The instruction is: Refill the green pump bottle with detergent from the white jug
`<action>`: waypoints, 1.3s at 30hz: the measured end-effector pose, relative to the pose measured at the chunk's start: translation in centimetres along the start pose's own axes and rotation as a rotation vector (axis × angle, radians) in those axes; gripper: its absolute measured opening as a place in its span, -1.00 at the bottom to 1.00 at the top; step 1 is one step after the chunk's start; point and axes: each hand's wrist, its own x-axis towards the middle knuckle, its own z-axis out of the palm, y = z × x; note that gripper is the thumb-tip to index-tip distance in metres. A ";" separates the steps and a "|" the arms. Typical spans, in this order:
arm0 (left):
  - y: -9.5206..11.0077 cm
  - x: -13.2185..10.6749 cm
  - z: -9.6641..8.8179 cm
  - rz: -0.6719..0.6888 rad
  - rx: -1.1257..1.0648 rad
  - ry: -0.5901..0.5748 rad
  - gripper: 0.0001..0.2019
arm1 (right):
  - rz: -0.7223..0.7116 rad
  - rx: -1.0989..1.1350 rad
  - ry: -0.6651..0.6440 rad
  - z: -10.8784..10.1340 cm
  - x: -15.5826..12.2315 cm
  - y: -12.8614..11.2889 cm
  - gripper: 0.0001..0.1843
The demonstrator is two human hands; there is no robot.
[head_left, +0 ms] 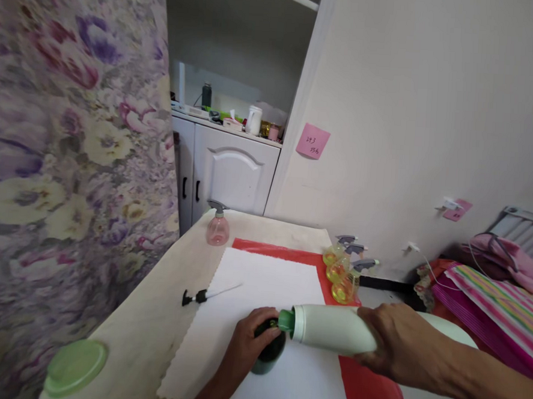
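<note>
My left hand [254, 334] is closed round the neck of a dark green bottle [268, 359] standing on a white cloth [271, 275]. In my right hand [389, 336] a large pale green bottle [331, 328] is tipped almost level. Its green spout [286, 321] reaches the dark bottle's mouth; whether liquid is flowing I cannot tell. A black pump top [196, 297] with a thin tube lies left of my left hand. The round light green cap [77, 365] sits at the table's near left corner.
Several spray bottles with yellow liquid [342, 288] stand along the table's right edge, on red cloth [368, 380]. One pink spray bottle [218, 228] is at the back left. Beyond are a white cabinet [234, 173] and a floral curtain [80, 152]. Bedding [500, 292] lies at right.
</note>
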 end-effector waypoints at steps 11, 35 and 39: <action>-0.2 -0.1 0.1 -0.009 0.005 -0.012 -0.80 | -0.002 -0.035 -0.001 0.1 0.0 0.2 -0.77; -0.2 -0.1 0.0 0.010 0.012 -0.004 -0.79 | 0.012 -0.019 -0.009 -0.3 0.0 -0.3 -0.78; 0.1 -0.1 0.0 0.014 0.010 0.003 -0.79 | 0.008 -0.029 -0.011 -0.4 0.0 -0.3 -0.76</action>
